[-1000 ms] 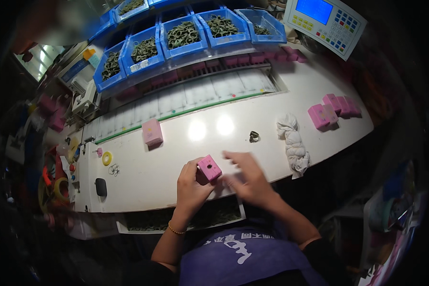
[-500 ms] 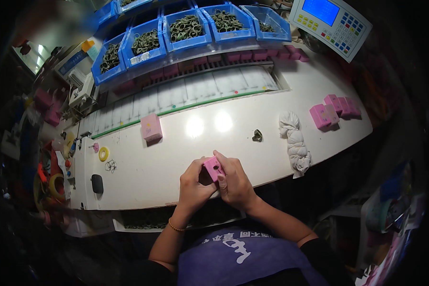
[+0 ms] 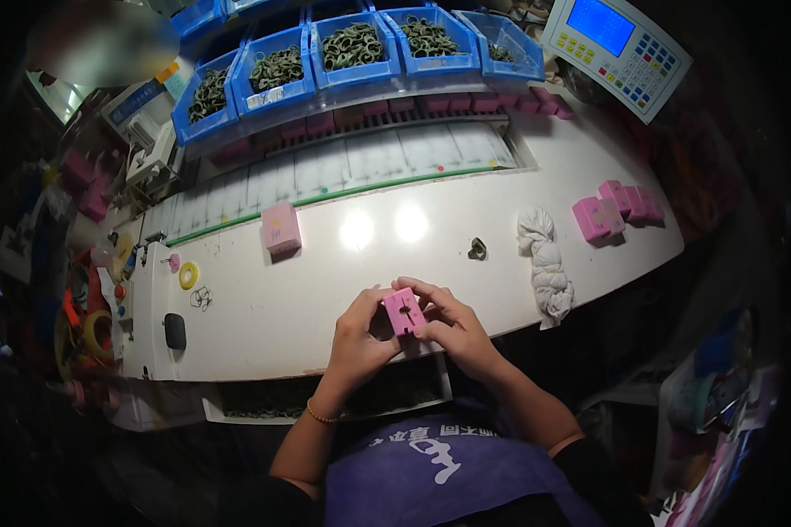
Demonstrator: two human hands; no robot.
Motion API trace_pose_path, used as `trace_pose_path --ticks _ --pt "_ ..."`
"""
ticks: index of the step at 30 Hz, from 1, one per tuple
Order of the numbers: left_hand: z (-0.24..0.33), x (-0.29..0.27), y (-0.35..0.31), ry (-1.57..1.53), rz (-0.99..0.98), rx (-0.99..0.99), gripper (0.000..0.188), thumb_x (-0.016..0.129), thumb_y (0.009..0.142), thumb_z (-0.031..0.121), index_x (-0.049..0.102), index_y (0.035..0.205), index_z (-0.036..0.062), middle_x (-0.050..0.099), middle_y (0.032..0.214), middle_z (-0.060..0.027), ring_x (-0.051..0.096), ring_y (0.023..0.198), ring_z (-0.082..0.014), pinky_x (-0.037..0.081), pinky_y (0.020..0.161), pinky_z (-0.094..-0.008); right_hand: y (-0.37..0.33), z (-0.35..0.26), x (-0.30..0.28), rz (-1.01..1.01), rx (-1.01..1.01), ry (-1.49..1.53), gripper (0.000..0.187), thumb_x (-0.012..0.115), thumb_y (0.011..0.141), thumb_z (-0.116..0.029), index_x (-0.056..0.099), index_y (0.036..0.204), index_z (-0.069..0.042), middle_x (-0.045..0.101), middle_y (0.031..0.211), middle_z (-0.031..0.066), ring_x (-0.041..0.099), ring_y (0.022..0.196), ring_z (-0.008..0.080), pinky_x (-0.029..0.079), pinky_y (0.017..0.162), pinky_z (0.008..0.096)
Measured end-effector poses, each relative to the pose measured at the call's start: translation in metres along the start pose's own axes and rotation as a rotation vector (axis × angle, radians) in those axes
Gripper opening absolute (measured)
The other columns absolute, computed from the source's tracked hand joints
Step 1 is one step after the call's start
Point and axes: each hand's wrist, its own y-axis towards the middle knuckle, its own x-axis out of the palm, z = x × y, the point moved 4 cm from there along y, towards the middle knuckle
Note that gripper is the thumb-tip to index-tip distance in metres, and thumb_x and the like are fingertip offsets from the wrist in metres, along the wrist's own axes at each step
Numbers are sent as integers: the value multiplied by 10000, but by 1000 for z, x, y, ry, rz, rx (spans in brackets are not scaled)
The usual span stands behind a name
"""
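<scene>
Near the table's front edge I hold a pink rubber mould block (image 3: 406,321) between my two hands. A round hole with slits running from it shows on its upward face. My left hand (image 3: 359,332) is closed on the block's left side, and my right hand (image 3: 462,337) grips its right side, with the thumb at the near corner and fingers at the far edge. Right of my hands, a dark green ring-shaped piece (image 3: 477,249) lies on the white table (image 3: 325,299). A paler pink block (image 3: 280,228) stands farther left.
A twisted white cloth (image 3: 547,268) lies at the right, with several pink blocks (image 3: 591,220) beyond it. Blue bins (image 3: 278,95) of dark green rings line the back. A keypad console (image 3: 620,53) stands far right. Yellow tape (image 3: 188,276) lies left; an open drawer (image 3: 325,413) is below.
The pink mould block has turned so its slotted face shows more fully. My right hand has shifted from covering its face to holding its right side. The view has moved slightly.
</scene>
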Motion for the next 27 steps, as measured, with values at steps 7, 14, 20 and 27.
trace_pose_path --ticks 7,14,20,27 --pt "0 2 1 44 14 15 489 873 726 148 613 1124 34 666 1015 -82 659 937 -177 532 849 -315 2 2 2 74 38 131 560 552 797 -21 586 1356 -25 588 1109 71 584 919 116 494 873 274" --pt "-1 2 0 53 30 48 484 886 726 175 618 1106 40 662 1004 -78 655 919 -172 532 830 -313 9 -5 1 96 48 217 421 567 821 -9 666 1230 -17 610 846 3 564 734 53 493 697 224" --pt "-4 3 -1 35 20 -1 477 888 724 190 621 1091 43 658 978 -69 651 888 -171 531 797 -313 16 -2 -1 112 30 191 327 568 819 -20 675 1126 20 671 901 40 557 719 48 455 630 205" --pt "-1 2 0 39 26 -6 471 889 719 192 618 1074 43 664 983 -78 659 885 -184 535 798 -319 27 -4 -2 80 52 232 183 590 856 -21 669 1018 13 656 866 35 562 710 49 461 615 202"
